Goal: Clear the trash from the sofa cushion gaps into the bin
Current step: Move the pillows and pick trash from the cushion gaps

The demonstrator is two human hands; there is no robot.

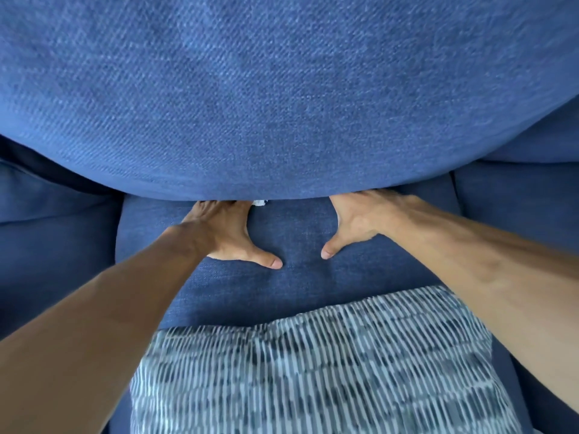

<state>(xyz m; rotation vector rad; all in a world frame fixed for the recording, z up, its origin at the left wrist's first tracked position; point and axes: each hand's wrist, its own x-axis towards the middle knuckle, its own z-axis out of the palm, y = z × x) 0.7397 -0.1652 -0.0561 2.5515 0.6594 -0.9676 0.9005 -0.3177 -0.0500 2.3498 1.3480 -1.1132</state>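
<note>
Blue woven sofa fabric filled the whole view, seen from above by a person leaning over the seat. Nearest, a white throw pillow with dark dashed stripes (313, 371) lay on the near edge of the blue seat cushion (300, 286). Two bare forearms reached past it, one on each side.

Further on, the left hand (225, 233) and the right hand (360, 220) lay palm down at the far edge of the seat cushion, thumbs spread toward each other but well apart. Their fingers were pushed into the gap under the large blue back cushion (282, 104) and were hidden. Whether they were straight or curled round anything could not be told.

Just beside the left hand, on its inner side, a small white crumpled scrap of trash (260, 202) peeked out of that gap. No bin was in view.

By the look of it, the clearing was not finished: that scrap had yet to be pulled out and carried to the bin, and anything deeper in the gap was hidden.
</note>
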